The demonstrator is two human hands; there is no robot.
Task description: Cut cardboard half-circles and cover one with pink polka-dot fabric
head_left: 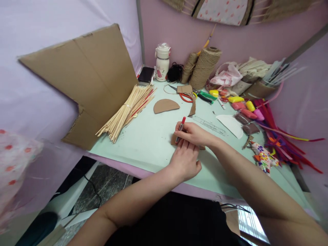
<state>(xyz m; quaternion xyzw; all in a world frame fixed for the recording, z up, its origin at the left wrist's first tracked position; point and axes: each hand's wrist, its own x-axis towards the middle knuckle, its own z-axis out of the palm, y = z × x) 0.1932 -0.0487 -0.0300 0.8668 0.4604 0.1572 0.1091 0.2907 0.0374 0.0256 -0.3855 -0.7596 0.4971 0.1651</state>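
My right hand [194,133] is closed around a slim marker with a red end [183,121], held tilted with its lower end near a small piece of brown cardboard [174,139]. Below it, my left hand [185,160] lies with its fingers stretched flat over that cardboard, pressing it to the table. Most of the piece is hidden under both hands. A half-round cardboard cutout [166,106] lies farther left. Just beyond my right hand is a clear ruler [208,125], with a white half-round paper shape [230,125] to its right.
A bundle of wooden sticks [128,109] lies left, before a big cardboard sheet [94,71]. Orange-handled scissors [186,98], green pliers [206,96], twine spools [205,68] and a white bottle [162,65] are behind. Clay packs [235,99] and pipe cleaners [284,147] crowd the right.
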